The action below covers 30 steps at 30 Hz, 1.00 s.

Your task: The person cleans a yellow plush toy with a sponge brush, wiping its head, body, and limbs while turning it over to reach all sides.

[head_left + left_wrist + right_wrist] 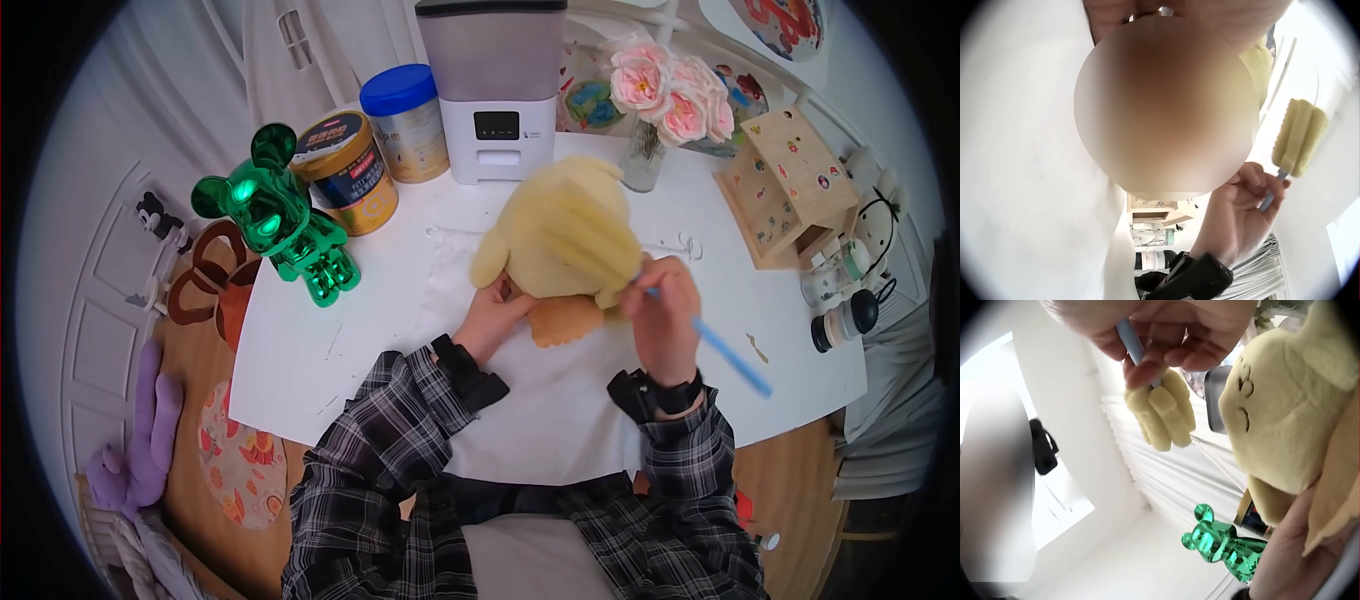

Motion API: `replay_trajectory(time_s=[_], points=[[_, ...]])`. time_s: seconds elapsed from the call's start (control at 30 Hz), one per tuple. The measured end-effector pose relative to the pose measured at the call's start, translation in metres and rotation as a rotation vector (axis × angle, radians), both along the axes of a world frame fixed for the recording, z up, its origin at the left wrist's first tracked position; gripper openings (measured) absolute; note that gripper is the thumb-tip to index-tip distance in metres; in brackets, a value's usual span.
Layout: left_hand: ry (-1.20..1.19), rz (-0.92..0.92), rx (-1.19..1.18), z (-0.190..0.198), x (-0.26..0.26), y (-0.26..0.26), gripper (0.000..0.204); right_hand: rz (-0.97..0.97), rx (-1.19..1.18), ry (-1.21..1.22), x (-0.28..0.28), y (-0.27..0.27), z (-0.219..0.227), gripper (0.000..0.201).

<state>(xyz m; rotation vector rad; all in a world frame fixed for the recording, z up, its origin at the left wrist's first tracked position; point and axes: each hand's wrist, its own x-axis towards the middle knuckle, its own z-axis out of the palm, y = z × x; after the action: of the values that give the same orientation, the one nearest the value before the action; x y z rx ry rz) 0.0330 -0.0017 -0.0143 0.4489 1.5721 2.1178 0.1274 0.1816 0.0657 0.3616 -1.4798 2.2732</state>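
Note:
A pale yellow plush toy [560, 225] with an orange-tan scalloped part [565, 321] is held above the white cloth; its stitched face shows in the right wrist view. The left hand [492, 318] grips the plush low on its left side. The right hand [662, 315] pinches the blue handle [735, 358] of a brush with a yellow ribbed head [1163, 412]. In the head view the brush head is blurred over the plush; whether they touch, I cannot tell. A large blurred disc hides most of the left wrist view.
Behind stand a white and grey dispenser [505, 130], two cans [352, 175] and pink roses [680, 95] in a glass vase. A shiny green bear figure [285, 220] is at left. At right are a wooden house [790, 190] and small jars [845, 318].

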Motion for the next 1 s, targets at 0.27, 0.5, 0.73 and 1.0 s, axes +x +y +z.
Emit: replay_trajectory(time_s=[0.27,0.5,0.73,1.0], points=[[0.040,-0.025,0.041,0.000,0.003,0.003,0.049,-0.128,0.238,-0.128,0.007,-0.010,0.005,0.027],[-0.001,-0.077,0.029,0.002,0.000,-0.001,0.046,-0.126,0.210,-0.196,0.001,0.012,-0.007,0.036],[-0.124,-0.025,0.023,0.013,0.003,-0.003,0.047,0.130,-0.153,-0.031,-0.010,0.023,-0.009,0.031],[0.104,-0.001,-0.030,0.002,0.003,0.000,0.054,-0.019,0.214,0.079,-0.011,-0.002,0.011,0.037]])
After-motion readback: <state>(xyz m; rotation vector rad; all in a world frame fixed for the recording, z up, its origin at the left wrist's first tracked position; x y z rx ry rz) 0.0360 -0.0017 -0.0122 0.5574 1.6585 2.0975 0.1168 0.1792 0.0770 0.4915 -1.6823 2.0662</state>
